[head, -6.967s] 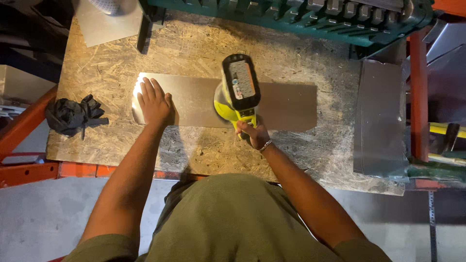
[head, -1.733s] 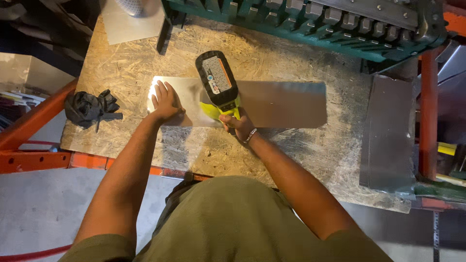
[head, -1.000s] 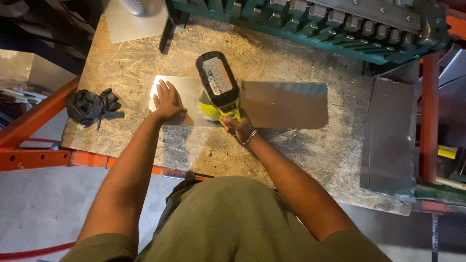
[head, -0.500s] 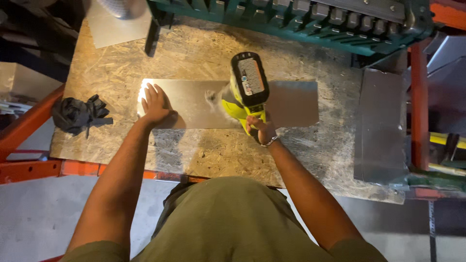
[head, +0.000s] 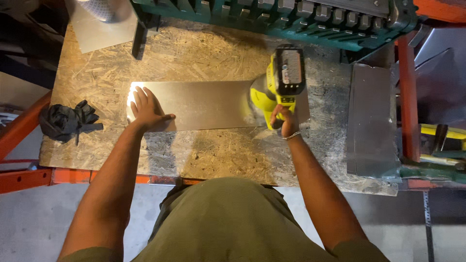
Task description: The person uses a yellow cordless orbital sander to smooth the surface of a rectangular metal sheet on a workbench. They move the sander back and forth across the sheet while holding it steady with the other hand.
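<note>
Fingers of the right hand [head: 284,118] wrapped around a yellow-green cordless sander [head: 280,86] at the right end of a flat grey metal sheet [head: 208,104], the left hand [head: 147,109] spread flat on its left end, on a rough chipboard desk [head: 204,53] beside crumpled black gloves [head: 68,121].

Yellow-green sander [head: 279,90], grey metal sheet [head: 204,104], flecked tan board [head: 194,53]
</note>
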